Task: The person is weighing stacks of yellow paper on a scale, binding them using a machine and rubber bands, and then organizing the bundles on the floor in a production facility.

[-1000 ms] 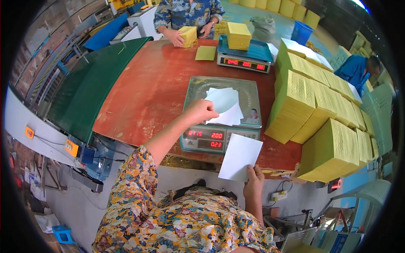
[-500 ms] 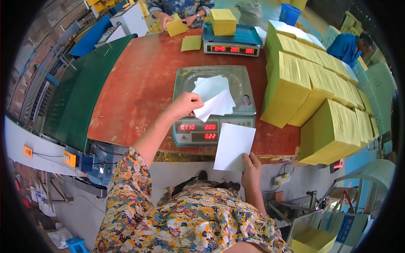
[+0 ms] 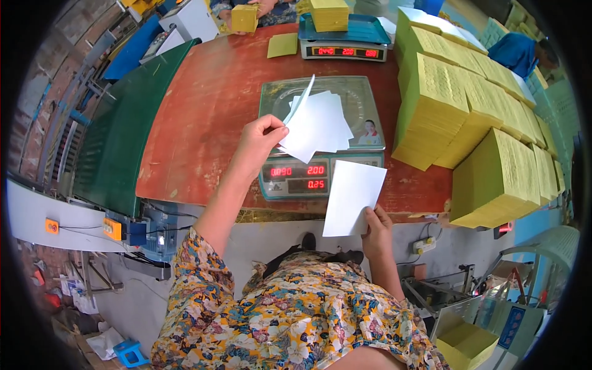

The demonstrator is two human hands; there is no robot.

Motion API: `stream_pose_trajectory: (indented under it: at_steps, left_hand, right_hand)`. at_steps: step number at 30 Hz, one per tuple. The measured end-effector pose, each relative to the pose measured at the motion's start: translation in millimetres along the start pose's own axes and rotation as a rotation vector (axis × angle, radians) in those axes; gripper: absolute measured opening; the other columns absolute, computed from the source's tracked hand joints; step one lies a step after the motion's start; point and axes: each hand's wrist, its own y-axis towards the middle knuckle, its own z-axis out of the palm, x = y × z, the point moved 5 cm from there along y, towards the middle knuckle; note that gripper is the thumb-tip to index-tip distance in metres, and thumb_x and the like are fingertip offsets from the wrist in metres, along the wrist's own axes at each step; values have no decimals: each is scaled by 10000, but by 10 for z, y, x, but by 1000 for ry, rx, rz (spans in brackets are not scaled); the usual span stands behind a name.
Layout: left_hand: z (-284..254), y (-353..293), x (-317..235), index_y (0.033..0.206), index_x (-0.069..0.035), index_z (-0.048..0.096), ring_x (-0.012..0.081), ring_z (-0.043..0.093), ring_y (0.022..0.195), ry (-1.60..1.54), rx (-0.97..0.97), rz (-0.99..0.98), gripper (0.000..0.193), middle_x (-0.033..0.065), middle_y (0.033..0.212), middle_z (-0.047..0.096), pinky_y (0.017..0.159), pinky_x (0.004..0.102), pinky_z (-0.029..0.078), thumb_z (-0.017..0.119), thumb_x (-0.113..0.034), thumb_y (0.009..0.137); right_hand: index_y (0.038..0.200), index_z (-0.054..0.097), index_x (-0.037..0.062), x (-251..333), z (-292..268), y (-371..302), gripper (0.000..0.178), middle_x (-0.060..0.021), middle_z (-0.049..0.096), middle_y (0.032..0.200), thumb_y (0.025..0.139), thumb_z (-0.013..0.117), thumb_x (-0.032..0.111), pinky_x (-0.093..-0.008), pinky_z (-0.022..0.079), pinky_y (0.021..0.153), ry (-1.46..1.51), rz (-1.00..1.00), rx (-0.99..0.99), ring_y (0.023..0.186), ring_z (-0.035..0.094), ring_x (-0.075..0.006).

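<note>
Red table point(image 3: 200, 111) — white sheets point(image 3: 319, 126), seemingly blank.

I'm standing in a workshop: two scales point(image 3: 296, 185) on a scuffed red table point(image 3: 197, 105), yellow paper stacks point(image 3: 433, 114) alongside, a green conveyor point(image 3: 129, 145) at the left.

A: Colours?
B: Sheets point(image 3: 319, 126) white. Surface point(image 3: 197, 98) red with pale worn patches. Paper stacks point(image 3: 428, 117) yellow.
A: Scales?
B: Near scale point(image 3: 296, 179) grey-teal, digits point(image 3: 315, 171) red. Far scale point(image 3: 343, 53): white body, blue-teal tray point(image 3: 375, 32).
A: Shirt point(image 3: 296, 302)?
B: Floral print: orange ground; white, blue, maroon flowers.
A: Long strip point(image 3: 135, 123)?
B: Dark green. Stool point(image 3: 127, 346) blue.
</note>
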Motion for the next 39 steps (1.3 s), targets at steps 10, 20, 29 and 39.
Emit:
stream_pose_trajectory:
  at_steps: [10,20,29,39]
  left_hand:
    - [1419,-875,-440,886,-77,556,107,593,859,-818,240,-113,89,23,908,631,777,262,482,584,-113,962]
    - [2689,-1223,-289,831,-61,590,90,559,958,-568,609,-165,125,51,1122,640,865,267,449,678,-117,900]
    - [3547,-1362,-615,944,-10,655,35,543,786,-281,887,-143,65,-22,853,635,705,189,426,631,-68,925]
    - [4092,-1871,-533,758,-45,547,5,434,636,-181,1215,2,191,-58,685,526,567,191,355,659,-61,911]
  right_hand:
    - [1371,461,32,577,-73,-174,490,-124,474,1435,948,598,237,-482,400,1057,585,10,562,1299,478,-300]
    - [1194,602,-7,1138,-1329,-565,273,-80,666,1135,960,557,126,-357,511,903,421,-220,229,1039,638,-182]
    - [1081,666,4,1137,-1928,-1240,193,-44,690,992,955,583,124,-288,493,799,323,-372,-144,911,636,-124]
    - [1133,598,-22,445,-2152,-2127,268,-82,686,989,998,500,187,-304,526,792,712,-497,-614,869,653,-150]
